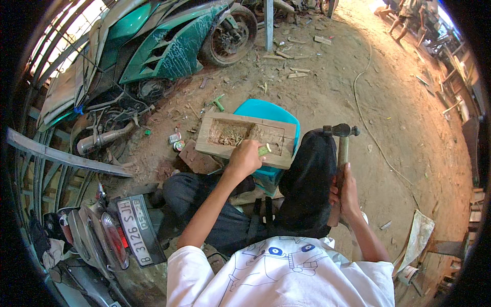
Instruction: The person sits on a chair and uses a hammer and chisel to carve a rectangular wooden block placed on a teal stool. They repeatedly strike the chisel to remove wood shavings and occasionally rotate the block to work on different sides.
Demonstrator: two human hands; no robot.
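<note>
A thick wooden block (208, 131) lies across a turquoise plastic stool (271, 108) before my knees. Its left half has a hollowed rectangular recess with loose wood chips (229, 135) inside; the right half bears a marked, shallower rectangle. Over the block's near edge, my left hand (244, 159) is closed around a chisel (264, 150). Only the yellow-green end of its handle shows, and the blade is hidden. Beside my right knee, my right hand (348, 193) grips the wooden handle of a hammer (342, 153). The hammer's dark metal head points up, apart from the block.
A green motorcycle (163, 56) stands far left, another motorcycle's tail (115, 235) near left. Cans (176, 141) and a green-handled tool (219, 103) lie left of the stool. A cable (360, 102) crosses the dirt floor on the right. A person (409, 20) is at far right.
</note>
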